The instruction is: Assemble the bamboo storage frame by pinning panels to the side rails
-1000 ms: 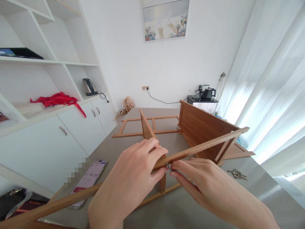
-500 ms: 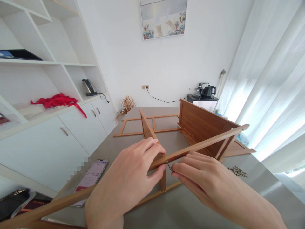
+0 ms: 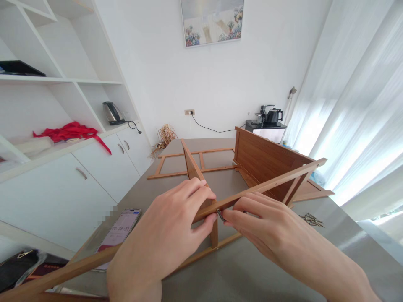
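Note:
A brown wooden frame [image 3: 270, 183] lies on its side on the grey table, with a shelf board [image 3: 192, 163] meeting its rail in the middle. My left hand [image 3: 170, 226] is closed around that joint, fingers over the board and rail, thumb below. In my right hand [image 3: 264, 226], thumb and fingers pinch a small bent metal hex key [image 3: 221, 215]; its tip is at the rail's face beside my left thumb. Whether a screw head sits under the tip is hidden. A wide wooden panel [image 3: 264, 155] stands at the frame's right end.
Several loose screws [image 3: 311, 219] lie on the table [image 3: 333, 247] to the right. A phone [image 3: 121, 230] showing a timer lies at left. Another ladder-like wooden frame [image 3: 176, 173] lies flat at the back. White cabinets [image 3: 91, 176] flank the table's left.
My right hand has turned slightly with the hex key, its fingers shifting at the rail. My left hand keeps its hold. The whole view has shifted a little.

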Demonstrator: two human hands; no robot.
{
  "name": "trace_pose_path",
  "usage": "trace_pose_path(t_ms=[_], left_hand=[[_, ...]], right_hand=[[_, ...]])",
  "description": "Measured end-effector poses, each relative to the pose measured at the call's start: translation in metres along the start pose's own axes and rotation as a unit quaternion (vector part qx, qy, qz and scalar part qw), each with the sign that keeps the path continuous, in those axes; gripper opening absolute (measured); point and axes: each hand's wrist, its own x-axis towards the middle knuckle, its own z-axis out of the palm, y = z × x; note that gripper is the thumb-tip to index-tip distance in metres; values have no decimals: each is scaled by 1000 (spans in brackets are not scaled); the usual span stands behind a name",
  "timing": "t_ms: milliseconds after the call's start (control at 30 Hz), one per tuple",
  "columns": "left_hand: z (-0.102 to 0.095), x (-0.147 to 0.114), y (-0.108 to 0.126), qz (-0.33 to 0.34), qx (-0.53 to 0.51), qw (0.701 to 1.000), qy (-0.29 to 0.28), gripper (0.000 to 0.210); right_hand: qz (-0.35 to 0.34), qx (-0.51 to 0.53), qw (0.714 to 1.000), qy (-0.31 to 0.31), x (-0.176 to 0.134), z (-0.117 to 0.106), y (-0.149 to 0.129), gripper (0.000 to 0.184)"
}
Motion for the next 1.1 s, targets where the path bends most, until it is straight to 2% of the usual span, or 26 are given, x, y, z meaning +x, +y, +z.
trace_pose_path(t_ms=[300, 500, 767, 967, 1100], left_hand=[[0, 1, 0, 0, 8, 1000, 0, 15], [1, 1, -1, 3, 11, 1000, 1, 14], [1, 1, -2, 8, 15, 1000, 4, 16], [1, -1, -2, 10, 14, 1000, 4, 17], [0, -1, -1, 6, 12, 1000, 4, 18]], right_hand=[[13, -17, 1000, 10, -1, 1, 2, 14], [2, -19, 999, 28, 2, 1, 2, 21], [5, 26, 998, 59, 0, -1, 5, 23], [38, 45, 997, 47, -7, 0, 11, 45], [26, 59, 997, 44, -7, -2, 8, 44]])
